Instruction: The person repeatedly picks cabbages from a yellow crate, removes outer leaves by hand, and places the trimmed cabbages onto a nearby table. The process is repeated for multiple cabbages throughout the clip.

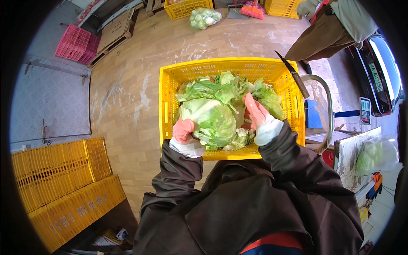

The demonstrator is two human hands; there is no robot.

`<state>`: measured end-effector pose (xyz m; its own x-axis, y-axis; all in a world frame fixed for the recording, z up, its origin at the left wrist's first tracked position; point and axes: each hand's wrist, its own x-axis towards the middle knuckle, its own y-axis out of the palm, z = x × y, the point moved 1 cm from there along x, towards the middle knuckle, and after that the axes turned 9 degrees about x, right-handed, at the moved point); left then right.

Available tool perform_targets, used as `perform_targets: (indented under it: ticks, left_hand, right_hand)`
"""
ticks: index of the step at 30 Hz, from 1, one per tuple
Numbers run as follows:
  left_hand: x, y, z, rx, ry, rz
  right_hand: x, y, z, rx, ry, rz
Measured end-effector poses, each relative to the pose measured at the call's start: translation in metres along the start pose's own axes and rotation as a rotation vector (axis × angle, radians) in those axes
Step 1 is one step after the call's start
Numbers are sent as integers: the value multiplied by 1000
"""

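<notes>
A large head of iceberg lettuce [214, 122] is in my left hand [184, 129], which wears a pink glove and cups its left side. My right hand [256, 110], gloved the same way, is raised beside the head's right side with its fingers extended; whether it touches a leaf there is hard to tell. Both hands are inside a yellow plastic crate [223, 62]. Loose green lettuce leaves [223, 86] lie behind the head and to its right. A knife [295, 75] with a dark curved blade and a wooden handle rests across the crate's right rim.
Stacked yellow crates [63, 178] stand at lower left, pink crates [76, 43] at upper left. A bagged pile of pale vegetables [205, 18] and a broom [252, 11] are beyond the crate. A person [328, 28] stands at upper right, near a car [374, 76]. A curved metal tube [330, 108] is close on the right.
</notes>
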<state>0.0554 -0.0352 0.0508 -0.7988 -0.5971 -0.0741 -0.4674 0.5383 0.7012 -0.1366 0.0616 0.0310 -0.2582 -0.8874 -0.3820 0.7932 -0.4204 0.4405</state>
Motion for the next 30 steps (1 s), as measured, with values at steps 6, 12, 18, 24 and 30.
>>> perform_targets:
  ticks: [6, 12, 18, 24, 30]
  left_hand:
    - [-4, -17, 4, 278, 16, -73]
    - [2, -37, -3, 636, -33, -232]
    - [-16, -7, 6, 264, -217, -372]
    - [-4, 11, 18, 181, -130, -667]
    - [-6, 5, 30, 229, -30, -627]
  right_hand:
    - [9, 29, -5, 369, 77, 136]
    - [15, 22, -21, 317, -234, -77]
    - [21, 4, -47, 62, -292, -269]
    - [5, 13, -32, 37, -463, -145]
    - [9, 26, -5, -251, -632, 239]
